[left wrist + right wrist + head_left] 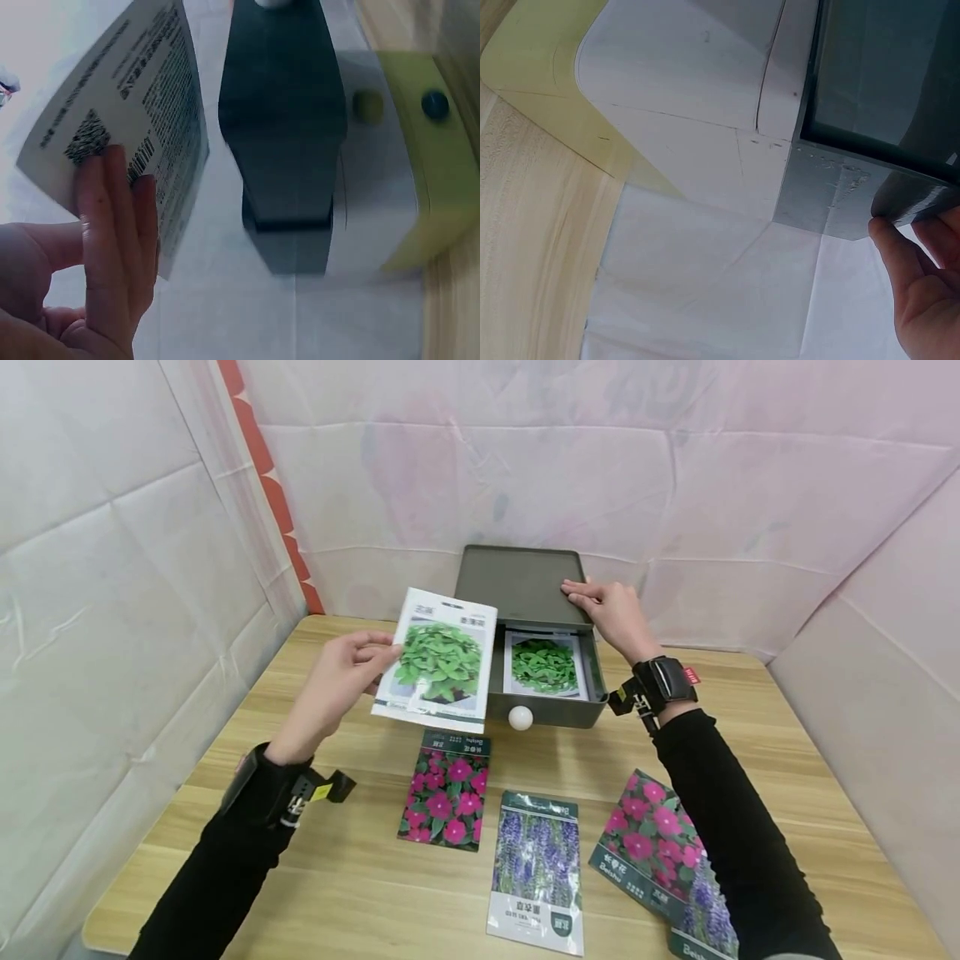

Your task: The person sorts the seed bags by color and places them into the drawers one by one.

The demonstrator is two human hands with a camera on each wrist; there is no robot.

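Note:
My left hand (341, 681) pinches a white seed packet (438, 658) with a green-leaf picture, lifted above the table left of a grey drawer box (525, 583). In the left wrist view the fingers (112, 232) lie on the packet's printed back (135, 127). My right hand (611, 610) rests on the box's top right edge; in the right wrist view its fingertips (900, 247) touch the box's corner (855, 195). The drawer (558, 710) is pulled out, with a white knob (520, 717) and a similar green-leaf packet (544, 665) lying inside.
On the wooden table (337, 877) lie a pink-flower packet (446, 790), a purple-flower packet (537, 868), and at the right overlapping packets (648, 847) partly under my right sleeve. White cloth walls enclose the table on three sides.

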